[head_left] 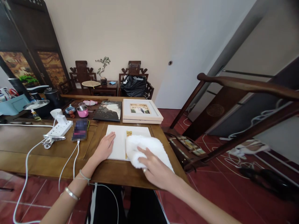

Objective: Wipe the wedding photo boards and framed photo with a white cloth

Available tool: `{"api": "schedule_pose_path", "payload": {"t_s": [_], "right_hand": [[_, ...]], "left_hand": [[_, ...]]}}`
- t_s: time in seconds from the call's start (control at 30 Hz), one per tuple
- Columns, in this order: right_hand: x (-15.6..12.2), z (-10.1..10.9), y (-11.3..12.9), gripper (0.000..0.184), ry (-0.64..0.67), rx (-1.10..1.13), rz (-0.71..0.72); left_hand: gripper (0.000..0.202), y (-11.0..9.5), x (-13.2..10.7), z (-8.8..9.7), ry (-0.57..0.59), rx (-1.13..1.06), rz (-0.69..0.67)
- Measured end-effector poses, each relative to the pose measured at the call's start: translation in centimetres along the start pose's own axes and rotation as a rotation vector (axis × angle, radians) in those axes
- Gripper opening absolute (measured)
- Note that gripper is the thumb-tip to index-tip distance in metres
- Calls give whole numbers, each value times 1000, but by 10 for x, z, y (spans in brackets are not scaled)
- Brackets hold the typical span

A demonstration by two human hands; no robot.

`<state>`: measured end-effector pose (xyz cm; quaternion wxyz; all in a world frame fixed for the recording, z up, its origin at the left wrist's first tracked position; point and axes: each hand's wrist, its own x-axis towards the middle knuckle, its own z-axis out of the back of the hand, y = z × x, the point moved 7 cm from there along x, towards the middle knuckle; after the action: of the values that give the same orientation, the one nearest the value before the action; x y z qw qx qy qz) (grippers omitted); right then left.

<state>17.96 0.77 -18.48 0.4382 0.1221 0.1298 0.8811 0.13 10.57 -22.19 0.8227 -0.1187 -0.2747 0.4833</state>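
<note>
A flat white panel [118, 137] lies on the wooden table, with a narrow yellow-brown strip [128, 133] down its middle. My left hand [105, 147] rests flat on the panel's left edge, fingers stretched out and holding nothing. On the right half is a fluffy white cloth [154, 146], bunched at its left end and spreading past the panel onto the table. My right hand [151, 166] grips the bunched part, fingers pressing into it. The cloth hides much of the panel's right side and part of the strip.
Behind the panel are a framed photo [149, 118] and a dark picture with a white bird [108, 111]. To the left are a phone [80, 130] on a cable, a power strip [64, 128], a pink cup [82, 111] and pots. A wooden chair [224, 82] stands at the right.
</note>
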Motion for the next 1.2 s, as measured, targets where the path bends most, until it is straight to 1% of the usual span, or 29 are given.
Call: {"api": "schedule_pose_path", "payload": {"t_s": [0.1,0.2,0.3,0.4,0.5,0.57,0.6,0.7,0.87,0.93,1.0,1.1,1.2], "right_hand": [[-16,-3,16,37,47,43,56],[-12,-1,11,33,51,46,38],[13,4,-6,31,-9,25,5],[50,10,-24,32,-87,-17,3],[83,14,-38,32,-118,-64,-7],[95,13,-42,32,-126,-76,-15],[97,12,-41,33,-128,-78,-16],[84,4,-31,36,-122,-96,-6],[30,-15,7,38,-44,-100,73],[10,-19,22,40,-16,-70,110],[-3,-21,33,42,4,-42,145],[-3,-18,36,43,5,-18,160],[18,-10,23,42,-28,-32,117]], "left_hand": [[40,0,0,0,2,7,-1],[41,0,0,0,0,7,0],[41,1,0,-1,-1,7,-2],[41,3,0,-3,10,19,-6],[42,4,0,-4,12,15,-8],[42,5,0,-4,7,2,-4],[42,5,1,-3,4,-5,-2],[42,5,1,-4,4,-14,2],[43,6,1,-4,9,-12,13],[43,5,1,-4,11,-11,7],[43,5,1,-4,10,-9,1],[43,5,1,-4,1,-9,-8],[42,6,0,-5,-2,-13,-8]]}}
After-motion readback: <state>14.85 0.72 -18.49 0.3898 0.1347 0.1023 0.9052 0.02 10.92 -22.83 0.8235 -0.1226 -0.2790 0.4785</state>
